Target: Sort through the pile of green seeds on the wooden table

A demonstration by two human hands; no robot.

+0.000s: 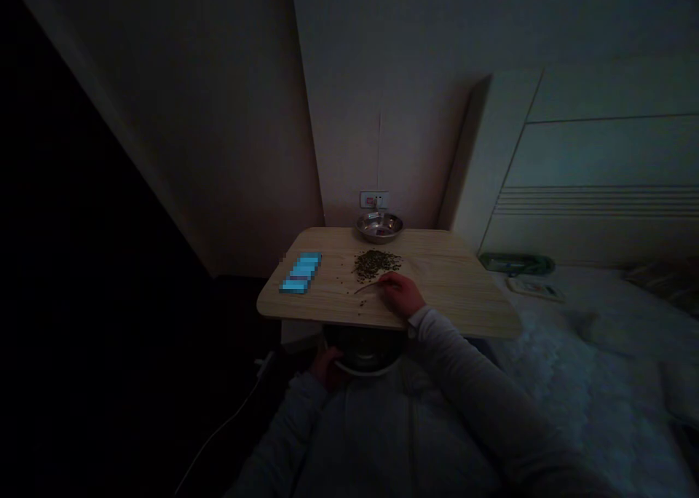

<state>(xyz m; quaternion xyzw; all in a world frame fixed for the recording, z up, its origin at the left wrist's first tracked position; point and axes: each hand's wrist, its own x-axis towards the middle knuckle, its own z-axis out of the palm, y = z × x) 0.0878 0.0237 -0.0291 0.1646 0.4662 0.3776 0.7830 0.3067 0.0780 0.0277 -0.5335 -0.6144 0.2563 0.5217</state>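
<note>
Over the tabletop, my right hand (401,295) is closed around a thin curved utensil (366,288) whose tip points left, just above the wood; dim light hides its exact kind. Just beyond it spreads a pile of small dark beans or seeds (376,263), with a few loose ones nearer the front edge. Below that edge, my left hand (328,365) grips the left rim of a metal basin (367,373) held at my lap. The table hides the basin's far part.
A shiny steel bowl (379,228) stands at the back of the wooden table (448,279), near a wall socket (374,199). At the left lies a phone with a lit, blurred screen (301,273). A bed (579,367) is on the right; a white cable (223,421) runs low left.
</note>
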